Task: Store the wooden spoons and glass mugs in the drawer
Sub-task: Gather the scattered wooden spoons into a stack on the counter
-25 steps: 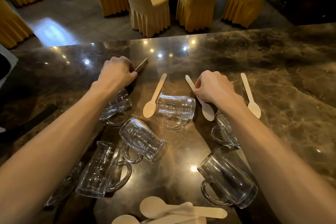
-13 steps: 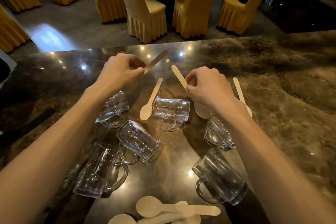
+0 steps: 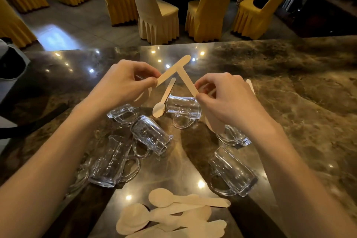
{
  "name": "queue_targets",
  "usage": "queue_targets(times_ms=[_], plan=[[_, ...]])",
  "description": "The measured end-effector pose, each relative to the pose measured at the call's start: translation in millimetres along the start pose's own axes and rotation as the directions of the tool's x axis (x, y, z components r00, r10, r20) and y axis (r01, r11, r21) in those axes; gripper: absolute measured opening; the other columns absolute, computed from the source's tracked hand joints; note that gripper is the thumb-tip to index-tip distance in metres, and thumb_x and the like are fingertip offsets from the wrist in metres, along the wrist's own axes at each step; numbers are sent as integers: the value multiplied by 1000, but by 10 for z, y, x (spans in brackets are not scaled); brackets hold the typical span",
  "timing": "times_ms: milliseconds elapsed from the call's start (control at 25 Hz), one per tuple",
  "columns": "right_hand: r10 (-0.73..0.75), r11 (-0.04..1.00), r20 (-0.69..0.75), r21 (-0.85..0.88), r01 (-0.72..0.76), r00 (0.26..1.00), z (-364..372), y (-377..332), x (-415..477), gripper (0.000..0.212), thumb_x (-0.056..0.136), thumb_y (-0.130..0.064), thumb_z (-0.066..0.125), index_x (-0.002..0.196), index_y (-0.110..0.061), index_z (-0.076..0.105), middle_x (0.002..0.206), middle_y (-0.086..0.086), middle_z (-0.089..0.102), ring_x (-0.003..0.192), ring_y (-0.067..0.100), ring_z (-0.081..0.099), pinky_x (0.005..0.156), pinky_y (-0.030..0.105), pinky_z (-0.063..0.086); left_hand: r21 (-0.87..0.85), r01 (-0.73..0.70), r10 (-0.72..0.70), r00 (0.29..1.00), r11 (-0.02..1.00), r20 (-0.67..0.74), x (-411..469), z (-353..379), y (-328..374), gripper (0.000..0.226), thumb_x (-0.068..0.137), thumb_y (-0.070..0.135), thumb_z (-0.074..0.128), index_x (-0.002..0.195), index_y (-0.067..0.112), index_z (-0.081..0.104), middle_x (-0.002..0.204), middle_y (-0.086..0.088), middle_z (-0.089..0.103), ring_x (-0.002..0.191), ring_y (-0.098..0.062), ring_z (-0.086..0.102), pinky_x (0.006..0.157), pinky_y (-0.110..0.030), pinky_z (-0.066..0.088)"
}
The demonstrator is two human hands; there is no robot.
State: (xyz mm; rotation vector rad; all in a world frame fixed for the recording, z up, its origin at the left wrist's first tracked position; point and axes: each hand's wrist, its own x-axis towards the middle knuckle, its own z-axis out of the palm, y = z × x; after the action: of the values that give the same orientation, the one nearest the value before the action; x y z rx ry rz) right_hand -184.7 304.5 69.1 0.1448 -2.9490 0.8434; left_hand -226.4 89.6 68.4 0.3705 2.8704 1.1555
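Left hand (image 3: 123, 83): raised over the counter, thumb and fingers pinched on the handle of a wooden spoon (image 3: 173, 69) whose handle slants up to the right; its bowl seems to sit below the hand, though the fingers hide most of it.
Right hand (image 3: 226, 98): also raised, fingertips pinched on a second spoon (image 3: 188, 83) – handle pointing up and left, bowl showing pale under the palm.
The two held spoons: their handles meet above the counter, the second spoon's tip against the underside of the first.
Loose spoon (image 3: 164, 100): lies flat on the counter between the hands, bowl toward the camera, just beside a mug.
Far spoon (image 3: 250, 86): only a handle tip shows behind the right hand.
Spoon pile (image 3: 170, 212): several spoons overlapping at the near edge of the counter.
Middle mug (image 3: 183, 108): glass, on its side, handle toward the camera.
Left mugs: one (image 3: 123, 113) partly under the left wrist, one (image 3: 150, 136) tilted on its side, one (image 3: 112, 162) nearer the camera beside the left forearm.
Right mugs: one (image 3: 233, 137) half hidden under the right wrist, one (image 3: 231, 174) on its side nearer the camera.
Counter (image 3: 289, 92): dark brown polished marble – ceiling lights reflected in it.
Beyond the counter: yellow-covered chairs (image 3: 208, 6) around a dark table.
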Motion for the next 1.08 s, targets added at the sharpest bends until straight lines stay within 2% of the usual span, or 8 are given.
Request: queue_targets(times_ms=[120, 280, 360, 480, 640, 760, 880, 1080], plan=[[-52, 999, 31, -12, 53, 998, -57, -84, -205, 11, 86, -30, 62, 94, -35, 66, 78, -18, 62, 79, 9, 63, 72, 33, 54, -8, -4, 5, 999, 1000, 32, -204, -44, 48, 14, 85, 28, 62, 92, 38, 69, 83, 19, 68, 74, 5, 63, 65, -15, 43], [-120, 992, 82, -23, 122, 989, -84, -180, -469, 13, 87, -30, 61, 98, -36, 66, 82, -16, 66, 79, 12, 64, 73, 38, 56, -34, 5, -2, 994, 999, 110, -489, -62, 49, 15, 82, 32, 64, 92, 42, 70, 86, 21, 70, 78, 7, 63, 70, -17, 46], [-144, 988, 108, -38, 149, 984, -70, -222, -610, 15, 87, -32, 60, 100, -37, 65, 86, -14, 68, 81, 16, 64, 73, 40, 55, -35, 8, -3, 989, 999, 145, -634, -45, 43, 15, 82, 32, 64, 90, 44, 67, 86, 22, 69, 79, 8, 63, 66, -12, 46], [-172, 981, 168, -61, 184, 971, -41, -273, -772, 19, 87, -32, 59, 104, -40, 62, 93, -14, 69, 86, 17, 64, 74, 40, 55, -39, 19, -10, 978, 999, 207, -832, 17, 17, 16, 82, 28, 64, 92, 40, 70, 81, 17, 71, 77, 2, 65, 62, -11, 51], [-226, 968, 236, -55, 245, 945, 31, -319, -958, 24, 88, -31, 58, 110, -40, 61, 94, -14, 68, 85, 12, 63, 71, 37, 56, 37, 3, -14, 950, 999, 312, -1070, 81, 16, 19, 85, 25, 63, 95, 40, 68, 78, 18, 70, 77, 3, 63, 69, -14, 52], [-262, 952, 264, -86, 293, 928, 97, -319, -1100, 24, 90, -34, 55, 112, -42, 58, 95, -15, 65, 87, 10, 61, 72, 36, 55, 112, -10, -31, 934, 994, 357, -1205, 151, 8, 21, 87, 25, 61, 98, 41, 67, 84, 20, 68, 76, 5, 62, 73, -18, 52], [-282, 942, 297, -95, 322, 912, 166, -318, -1234, 25, 92, -36, 52, 115, -42, 57, 98, -16, 63, 90, 10, 61, 74, 34, 53, 151, -31, -35, 908, 988, 418, -1302, 233, -11, 22, 87, 24, 61, 99, 40, 68, 76, 21, 66, 67, 6, 60, 63, -13, 49], [-301, 932, 334, -93, 350, 893, 253, -305, -1392, 25, 94, -37, 47, 118, -42, 55, 102, -15, 62, 94, 11, 61, 74, 29, 50, 130, -60, -13, 867, 990, 499, -1413, 404, -61, 21, 84, 25, 63, 98, 40, 68, 75, 23, 65, 71, 14, 58, 63, -4, 44]])
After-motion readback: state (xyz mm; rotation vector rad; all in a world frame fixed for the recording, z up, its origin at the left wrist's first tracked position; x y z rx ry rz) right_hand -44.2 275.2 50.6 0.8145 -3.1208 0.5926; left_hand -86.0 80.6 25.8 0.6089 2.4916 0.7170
